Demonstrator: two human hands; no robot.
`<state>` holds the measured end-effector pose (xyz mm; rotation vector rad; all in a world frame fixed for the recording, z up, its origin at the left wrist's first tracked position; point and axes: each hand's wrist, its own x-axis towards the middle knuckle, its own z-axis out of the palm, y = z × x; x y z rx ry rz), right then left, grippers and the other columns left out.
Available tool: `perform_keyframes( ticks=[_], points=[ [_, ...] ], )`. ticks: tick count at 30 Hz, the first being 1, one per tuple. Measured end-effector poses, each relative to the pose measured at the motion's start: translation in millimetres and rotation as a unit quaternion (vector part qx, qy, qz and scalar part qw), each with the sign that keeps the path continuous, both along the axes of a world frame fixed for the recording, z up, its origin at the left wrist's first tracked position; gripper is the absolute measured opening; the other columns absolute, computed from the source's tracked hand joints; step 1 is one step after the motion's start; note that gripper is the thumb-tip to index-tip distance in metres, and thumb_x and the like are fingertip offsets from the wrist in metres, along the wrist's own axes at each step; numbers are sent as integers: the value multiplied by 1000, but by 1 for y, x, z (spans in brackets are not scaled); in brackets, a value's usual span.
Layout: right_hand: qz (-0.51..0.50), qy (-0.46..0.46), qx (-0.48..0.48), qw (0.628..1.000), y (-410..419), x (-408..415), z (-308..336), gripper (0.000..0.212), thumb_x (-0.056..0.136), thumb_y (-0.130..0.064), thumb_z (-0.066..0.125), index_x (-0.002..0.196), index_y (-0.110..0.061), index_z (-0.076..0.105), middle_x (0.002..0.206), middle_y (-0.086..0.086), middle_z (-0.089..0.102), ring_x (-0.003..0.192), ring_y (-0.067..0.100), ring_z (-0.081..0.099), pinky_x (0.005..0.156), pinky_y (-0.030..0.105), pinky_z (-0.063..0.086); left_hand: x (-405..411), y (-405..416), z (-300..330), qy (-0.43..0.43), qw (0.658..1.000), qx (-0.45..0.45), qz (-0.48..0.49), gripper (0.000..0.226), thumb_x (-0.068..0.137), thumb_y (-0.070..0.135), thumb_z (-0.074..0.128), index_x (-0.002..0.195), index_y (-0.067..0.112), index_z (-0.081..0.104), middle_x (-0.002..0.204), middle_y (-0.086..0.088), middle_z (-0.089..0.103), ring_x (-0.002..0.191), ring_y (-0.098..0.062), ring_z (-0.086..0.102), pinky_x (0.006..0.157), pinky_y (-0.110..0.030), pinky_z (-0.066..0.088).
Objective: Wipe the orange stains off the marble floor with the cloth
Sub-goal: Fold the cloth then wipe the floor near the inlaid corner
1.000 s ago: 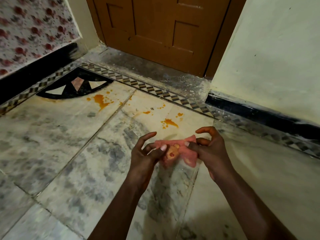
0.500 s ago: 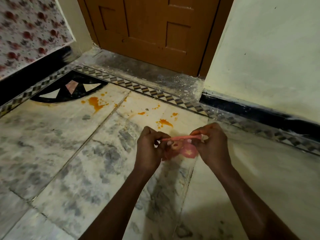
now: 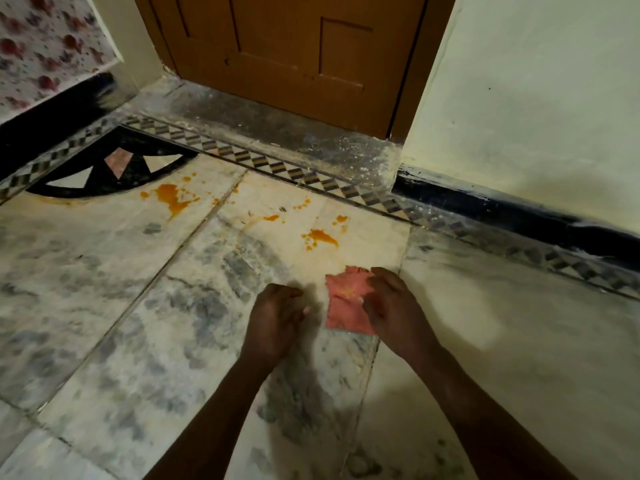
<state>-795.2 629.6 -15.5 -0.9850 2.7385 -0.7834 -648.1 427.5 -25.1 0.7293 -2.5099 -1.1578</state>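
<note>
A small pink cloth (image 3: 343,301), folded flat and marked with an orange smear, lies low over the marble floor (image 3: 104,289). My right hand (image 3: 393,306) grips its right edge with fingers and thumb. My left hand (image 3: 277,317) hovers just left of the cloth with a gap between them, fingers loosely curled and holding nothing. Orange stains lie beyond the hands: a splash (image 3: 320,237) just ahead of the cloth, small drops (image 3: 272,218) to its left, and a bigger splash (image 3: 171,199) further left by the black inlay.
A brown wooden door (image 3: 284,53) stands behind a dusty grey threshold (image 3: 277,133). A checkered border strip (image 3: 311,178) runs along the floor's edge. A pale wall with black skirting (image 3: 502,209) is at the right, and a floral wall (image 3: 45,46) at the left.
Both hands held the cloth stretched between them in the air. Now the cloth has come down toward the floor, my left hand has let go, and only my right hand holds it.
</note>
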Motion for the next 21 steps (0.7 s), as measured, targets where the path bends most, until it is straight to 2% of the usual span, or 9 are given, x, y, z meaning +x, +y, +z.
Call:
perform_keyframes(
  ticks=[3,5,9,11,13,15,16,18,21],
  points=[
    [5,12,100,995,-29,12,-39,73,99,-50,33,158,-9,43,166,18,38,152,42,38,124,53,32,2,-34,-6,-29,996,-80,-10,36,88,32,68,117,13,74,120,-9,66,107,-32,67,90,-36,56],
    [-59,35,129,989,-45,8,-50,76,98,-54,26,166,-20,26,173,11,26,158,38,26,125,54,25,-1,-60,-8,-56,988,-141,-15,44,89,35,61,125,13,69,130,-10,64,114,-36,66,89,-40,56],
    [-170,9,142,975,-107,-37,-46,80,95,-57,17,167,-23,21,174,15,21,159,42,19,127,58,19,-13,-111,-17,-117,968,-222,-14,61,91,37,62,145,10,56,151,-17,54,133,-41,57,100,-53,52],
    [-135,20,151,979,-137,-40,-47,78,95,-59,17,167,-31,19,176,12,16,161,42,14,128,57,15,-14,-131,-23,-141,961,-238,-12,66,94,41,59,152,11,48,159,-16,47,141,-39,50,107,-55,46],
    [-59,46,154,985,-141,-21,-46,71,99,-62,22,166,-42,14,177,4,11,163,38,9,129,56,14,-11,-144,-28,-147,958,-244,-8,66,101,51,46,155,14,44,166,-11,39,150,-33,41,114,-53,39],
    [-14,65,154,986,-110,0,-45,67,101,-64,27,165,-49,11,177,-2,9,164,33,6,130,54,16,-3,-142,-32,-131,961,-245,-3,65,105,55,36,157,16,45,169,-7,35,155,-27,34,118,-48,35],
    [-22,64,155,986,-95,1,-45,67,101,-65,27,164,-49,13,177,-2,8,164,32,8,129,54,17,-1,-142,-34,-122,963,-241,3,64,106,54,35,156,16,46,170,-6,35,156,-26,34,119,-48,35],
    [-86,60,172,979,-84,-26,-54,70,98,-67,23,165,-46,15,177,3,9,162,37,10,127,56,19,-1,-141,-38,-117,964,-239,13,64,106,53,36,156,15,47,169,-7,36,156,-26,34,120,-49,36],
    [-207,17,190,960,-142,-86,-56,77,94,-67,18,166,-41,13,176,14,10,161,46,6,127,62,16,-4,-144,-41,-139,960,-240,46,67,104,56,39,156,14,47,171,-8,33,157,-27,33,122,-49,34]
  ],
)
